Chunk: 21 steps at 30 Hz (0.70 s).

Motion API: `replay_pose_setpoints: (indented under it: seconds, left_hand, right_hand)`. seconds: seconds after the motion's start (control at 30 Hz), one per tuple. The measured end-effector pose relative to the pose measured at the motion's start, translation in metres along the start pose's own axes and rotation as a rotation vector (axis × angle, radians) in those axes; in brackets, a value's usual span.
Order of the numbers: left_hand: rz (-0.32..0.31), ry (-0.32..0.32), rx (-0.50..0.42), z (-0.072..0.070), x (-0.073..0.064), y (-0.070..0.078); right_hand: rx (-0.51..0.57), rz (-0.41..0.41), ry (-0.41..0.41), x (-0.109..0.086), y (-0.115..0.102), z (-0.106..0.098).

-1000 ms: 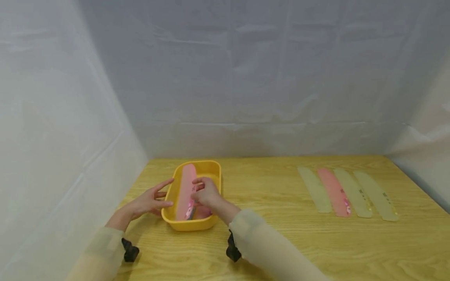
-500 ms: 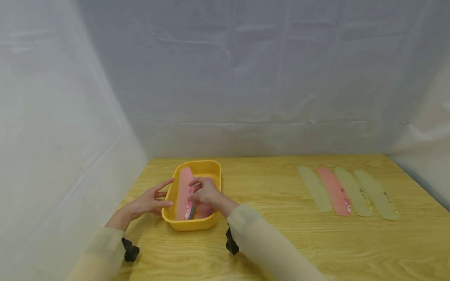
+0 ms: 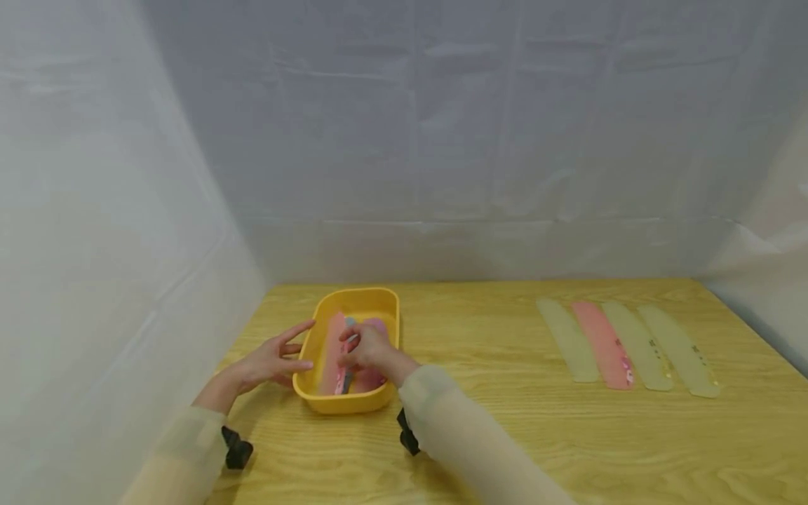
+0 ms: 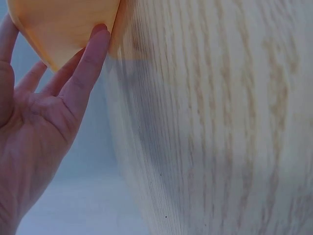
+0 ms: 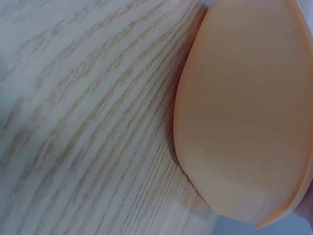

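Note:
In the head view a yellow tub (image 3: 346,405) stands at the table's left. My left hand (image 3: 268,362) holds its left side, thumb at the rim; the left wrist view shows the fingers against the outer wall. Inside the tub my right hand (image 3: 371,348) pinches the right edge of a long flat pink strip (image 3: 332,354) with printed marks and a flowery edge. Under that hand lie a grey-blue piece (image 3: 348,382) and a purplish-pink piece (image 3: 374,379), partly hidden. The right wrist view shows the tub's outer wall (image 5: 244,107), with the right hand's fingers hidden.
Several curved flat strips lie side by side at the table's right: a pale green strip (image 3: 567,340), a pink strip (image 3: 602,344) and further pale green ones. A wood-grain table (image 3: 480,421) bears everything. White sheeting (image 3: 416,140) rises behind and on both sides.
The pink strip in my right hand has come down deeper and nearer inside the tub, showing more of the pieces beside it. My left hand stays at the tub's side.

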<state>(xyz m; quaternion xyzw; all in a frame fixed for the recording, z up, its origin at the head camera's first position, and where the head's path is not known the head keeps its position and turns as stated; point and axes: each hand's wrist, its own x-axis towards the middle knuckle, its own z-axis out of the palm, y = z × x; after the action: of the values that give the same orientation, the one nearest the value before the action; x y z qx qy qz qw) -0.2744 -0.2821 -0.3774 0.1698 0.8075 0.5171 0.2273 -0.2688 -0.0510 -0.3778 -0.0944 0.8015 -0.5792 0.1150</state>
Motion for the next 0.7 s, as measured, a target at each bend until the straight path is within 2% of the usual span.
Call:
replay_pose_setpoints:
  seconds: [0.13, 0.33, 0.6, 0.7]
  left_hand:
    - [0.004, -0.002, -0.001, -0.0002, -0.0003, 0.0003]
    - [0.002, -0.011, 0.003, 0.0000, 0.0005, 0.0004]
    - [-0.003, -0.005, 0.028, -0.0006, -0.0016, 0.0024]
    - [-0.005, 0.001, 0.038, -0.0011, -0.0023, 0.0032]
  right_hand:
    - [-0.064, -0.008, 0.006, -0.0002, 0.0005, 0.0003]
    - [-0.089, -0.021, 0.018, -0.0020, 0.0016, -0.0008]
    - [-0.182, -0.005, 0.003, -0.0061, -0.0046, -0.0035]
    - [-0.179, -0.014, 0.003, -0.0076, -0.0080, -0.0060]
